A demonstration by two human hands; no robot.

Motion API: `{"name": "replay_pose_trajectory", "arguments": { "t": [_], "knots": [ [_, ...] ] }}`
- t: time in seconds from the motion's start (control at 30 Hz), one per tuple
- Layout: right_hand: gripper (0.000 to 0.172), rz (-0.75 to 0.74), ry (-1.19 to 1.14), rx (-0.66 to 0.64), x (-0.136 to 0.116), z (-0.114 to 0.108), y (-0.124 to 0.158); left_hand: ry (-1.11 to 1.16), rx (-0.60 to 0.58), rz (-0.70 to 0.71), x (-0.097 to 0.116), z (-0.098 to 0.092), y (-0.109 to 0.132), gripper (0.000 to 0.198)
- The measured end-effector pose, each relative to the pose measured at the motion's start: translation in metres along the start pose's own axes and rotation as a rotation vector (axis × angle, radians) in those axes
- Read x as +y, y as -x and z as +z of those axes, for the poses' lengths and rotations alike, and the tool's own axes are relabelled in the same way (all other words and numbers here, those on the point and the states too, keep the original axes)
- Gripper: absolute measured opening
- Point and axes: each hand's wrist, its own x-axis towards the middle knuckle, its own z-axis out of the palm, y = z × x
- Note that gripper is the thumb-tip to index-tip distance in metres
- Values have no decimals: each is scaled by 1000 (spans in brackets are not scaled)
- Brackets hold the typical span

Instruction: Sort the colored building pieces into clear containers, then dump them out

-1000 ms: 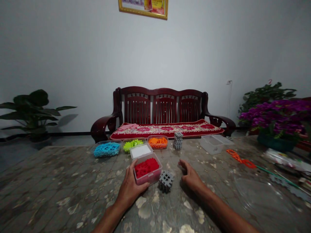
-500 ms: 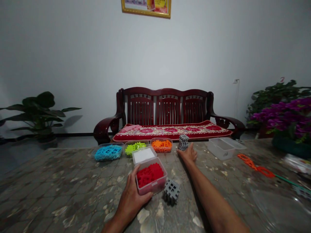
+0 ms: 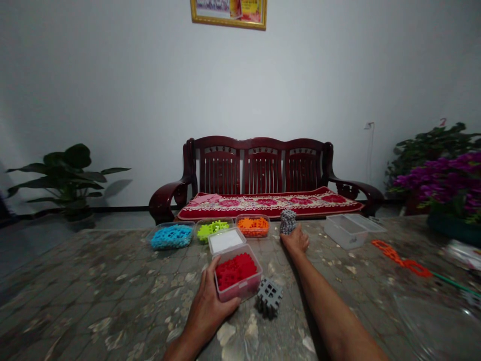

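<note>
Setting: home living room. Evidence: dark red carved wooden bench (image 3: 259, 168) with red floral seat cushion (image 3: 270, 203) against plain white wall (image 3: 112, 85). Gold-framed picture (image 3: 229, 12) above. Broad-leaved green potted plant (image 3: 71, 173) left, purple flowering plant (image 3: 447, 183) right. Stone-patterned table (image 3: 93, 286) in foreground.

A stone-patterned table (image 3: 112, 281) was spread with things: along its far edge a tub of blue pieces (image 3: 172, 236), a tub of green pieces (image 3: 212, 229) and a tub of orange pieces (image 3: 253, 225) were lined up, with a grey stack (image 3: 287, 221) stood just to their right. Nearer, a white-topped box (image 3: 226, 240) was set against a tub of red pieces (image 3: 236, 271), and a grey cube (image 3: 269, 296) was placed just beside that tub. An empty clear tub (image 3: 346, 231) and an orange chain (image 3: 400, 257) were laid well off to the right.
</note>
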Motion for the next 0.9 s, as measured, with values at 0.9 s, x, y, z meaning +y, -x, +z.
{"name": "replay_pose_trajectory", "arguments": {
  "t": [0.9],
  "knots": [
    [73, -341, -57, -130, 97, -81, 135, 13, 11, 94, 10, -4, -3, 88]
  ]
}}
